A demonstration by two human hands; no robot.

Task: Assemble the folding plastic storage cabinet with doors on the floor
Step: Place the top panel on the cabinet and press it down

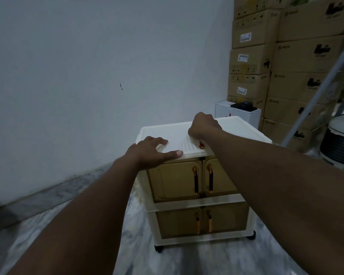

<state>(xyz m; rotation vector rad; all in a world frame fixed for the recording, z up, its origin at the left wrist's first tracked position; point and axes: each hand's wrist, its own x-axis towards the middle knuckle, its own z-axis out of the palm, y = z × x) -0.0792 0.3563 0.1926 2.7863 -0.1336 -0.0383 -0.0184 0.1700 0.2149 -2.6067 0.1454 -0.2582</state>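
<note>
The cream plastic cabinet [189,202] stands upright on small black wheels [159,248], two tiers high. Each tier has a pair of amber see-through doors [173,180] with dark and copper handles, and all of them are closed. My left hand [154,150] lies flat on the front left corner of the white top panel [244,130], fingers spread. My right hand [204,124] is curled into a fist and presses down on the middle of the top. A small red thing [201,145] shows under my right wrist; what it is I cannot tell.
Stacked cardboard boxes [298,62] fill the right back corner, with a white box [236,114] in front of them just behind the cabinet. A white and dark appliance [338,141] and a slanted metal pole [316,92] stand at the right. A plain wall runs along the left, above marbled floor.
</note>
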